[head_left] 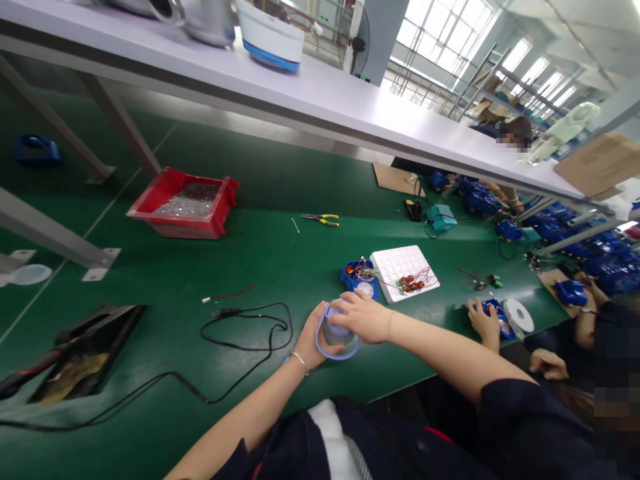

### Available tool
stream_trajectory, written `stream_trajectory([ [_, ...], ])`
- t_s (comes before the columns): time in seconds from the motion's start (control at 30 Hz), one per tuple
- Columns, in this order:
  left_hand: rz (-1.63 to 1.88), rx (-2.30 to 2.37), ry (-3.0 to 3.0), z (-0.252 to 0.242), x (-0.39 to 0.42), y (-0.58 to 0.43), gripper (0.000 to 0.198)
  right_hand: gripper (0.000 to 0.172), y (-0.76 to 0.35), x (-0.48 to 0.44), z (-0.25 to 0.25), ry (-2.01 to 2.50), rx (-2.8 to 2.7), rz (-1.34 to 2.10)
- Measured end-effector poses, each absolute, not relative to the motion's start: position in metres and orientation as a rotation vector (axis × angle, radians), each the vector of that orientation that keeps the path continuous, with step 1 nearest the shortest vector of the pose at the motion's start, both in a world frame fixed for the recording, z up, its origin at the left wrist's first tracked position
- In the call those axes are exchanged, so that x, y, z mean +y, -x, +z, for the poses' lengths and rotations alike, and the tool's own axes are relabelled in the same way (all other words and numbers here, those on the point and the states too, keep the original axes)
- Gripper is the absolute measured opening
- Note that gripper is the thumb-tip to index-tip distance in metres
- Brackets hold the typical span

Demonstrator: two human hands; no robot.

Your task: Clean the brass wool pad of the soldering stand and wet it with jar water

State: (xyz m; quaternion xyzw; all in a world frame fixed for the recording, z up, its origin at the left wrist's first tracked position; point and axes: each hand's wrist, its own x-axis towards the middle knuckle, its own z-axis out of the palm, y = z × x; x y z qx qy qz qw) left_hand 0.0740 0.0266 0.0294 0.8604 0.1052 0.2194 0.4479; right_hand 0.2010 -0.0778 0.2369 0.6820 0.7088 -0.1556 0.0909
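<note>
At the table's near edge is a clear plastic cup-like part (334,357) with a bluish rim. My left hand (311,343) grips it from the left, thumb reaching across the inside. From the right, my right hand (364,317) has its fingers curled over the part's rim and into it; the fingertips are partly hidden. Just beyond my hands lies an open blue housing (369,289) with wires and small components. Touching it, a white foam tray (395,259) carries several small copper-coloured coils (411,284) with red wires.
A red bin (193,230) of small shiny parts, yellow-handled pliers (327,220) and a black cable (240,343) lie on the green table (265,257). A raised white shelf (320,90) crosses behind. At right, a co-worker's hand (485,325) touches another blue housing (501,320).
</note>
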Motion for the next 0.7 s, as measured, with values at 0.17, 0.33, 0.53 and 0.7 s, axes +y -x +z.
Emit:
stream_trajectory([
  [0.17, 0.515, 0.223, -2.098, 0.034, 0.030, -0.074, 0.107, 0.078, -0.188, -0.082, 0.230, -2.251, 1.880, -0.346],
  [0.33, 0.454, 0.253, -2.095, 0.043, 0.025, -0.070, 0.098, 0.044, -0.183, -0.082, 0.228, -2.176, 1.942, -0.382],
  [0.53, 0.501, 0.227, -2.158, 0.071, 0.026, -0.055, 0.101, 0.046, -0.182, -0.097, 0.255, -1.979, 2.184, -0.429],
  [0.7, 0.570, 0.193, -2.260, 0.084, 0.036, -0.037, 0.116, 0.090, -0.157, -0.097, 0.259, -2.493, 1.776, -0.323],
])
